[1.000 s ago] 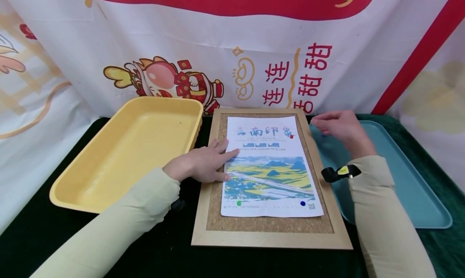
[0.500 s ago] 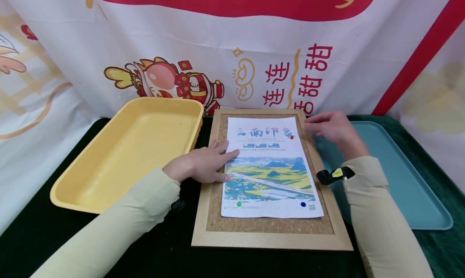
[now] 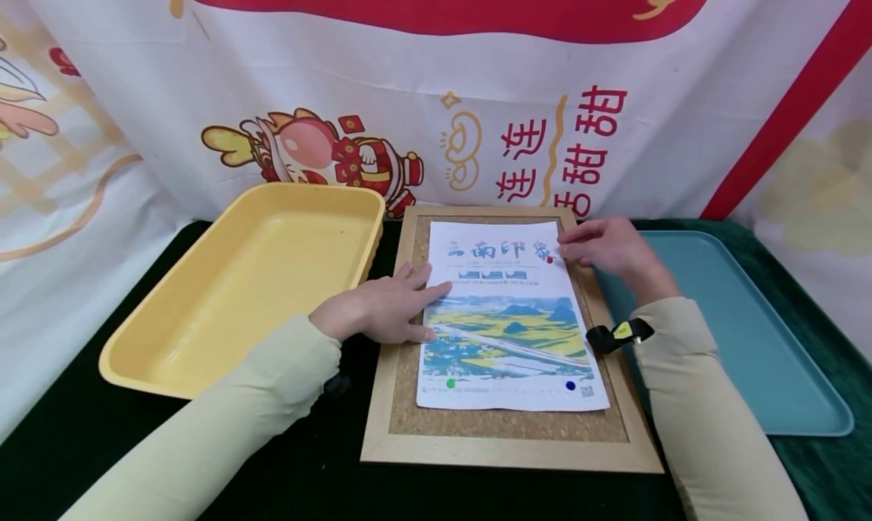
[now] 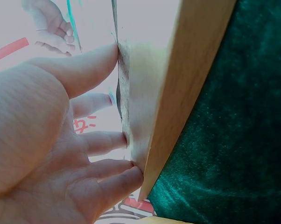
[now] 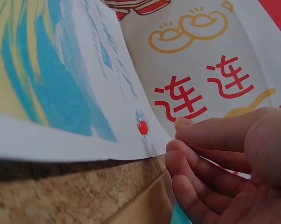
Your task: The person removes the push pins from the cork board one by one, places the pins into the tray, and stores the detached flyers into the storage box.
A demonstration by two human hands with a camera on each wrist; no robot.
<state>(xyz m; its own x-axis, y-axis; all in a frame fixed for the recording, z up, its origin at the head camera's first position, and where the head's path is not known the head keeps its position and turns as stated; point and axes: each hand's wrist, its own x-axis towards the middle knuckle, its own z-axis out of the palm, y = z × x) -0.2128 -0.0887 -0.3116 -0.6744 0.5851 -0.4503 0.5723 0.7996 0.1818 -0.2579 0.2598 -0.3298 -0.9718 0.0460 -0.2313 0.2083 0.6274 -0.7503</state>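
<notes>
A printed poster (image 3: 507, 332) lies on a cork board with a wooden frame (image 3: 511, 453). A red pin (image 3: 549, 260) holds its top right corner, a green pin (image 3: 450, 383) its bottom left and a blue pin (image 3: 570, 385) its bottom right. My left hand (image 3: 409, 305) lies flat with straight fingers on the poster's left edge. My right hand (image 3: 572, 250) hovers at the top right corner, fingers loosely curled. In the right wrist view the thumb and forefinger of that hand (image 5: 178, 135) sit just beside the red pin (image 5: 142, 127), apart from it.
A deep yellow tray (image 3: 259, 279) stands left of the board. A flat teal tray (image 3: 715, 316) lies to its right. Everything rests on a dark green cloth (image 3: 320, 468). A printed banner (image 3: 436, 89) hangs close behind.
My right hand has moved left from over the teal tray to the poster's top right corner beside the red pin. The left hand has stayed pressed on the poster.
</notes>
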